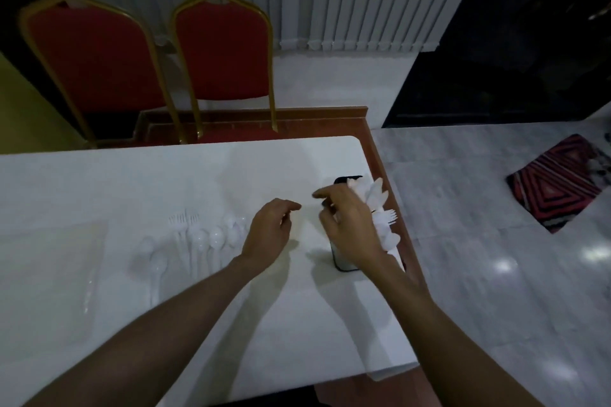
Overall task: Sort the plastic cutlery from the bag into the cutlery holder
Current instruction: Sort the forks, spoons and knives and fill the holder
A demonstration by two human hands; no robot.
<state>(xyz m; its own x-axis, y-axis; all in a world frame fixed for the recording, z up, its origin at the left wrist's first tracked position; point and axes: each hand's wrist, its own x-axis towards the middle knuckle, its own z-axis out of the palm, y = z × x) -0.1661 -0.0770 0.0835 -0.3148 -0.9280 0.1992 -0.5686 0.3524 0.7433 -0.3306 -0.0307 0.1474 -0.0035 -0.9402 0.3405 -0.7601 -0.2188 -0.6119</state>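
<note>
We see white spoons (216,238) and forks (183,220) lying in a row on the white bench (132,175), beside a clear bag (49,261). Our left hand (269,231) is loose and holds nothing. Our right hand (347,221) is over the black cutlery holder (342,263), which has more cutlery (377,196) standing in it. We cannot tell if the right hand holds anything.

The right hand (347,225) hovers over the black holder (342,264) near the table's (165,175) right edge. The left hand (269,228) hangs loosely curled beside it. Spoons (215,238) and forks (183,220) lie further left.
</note>
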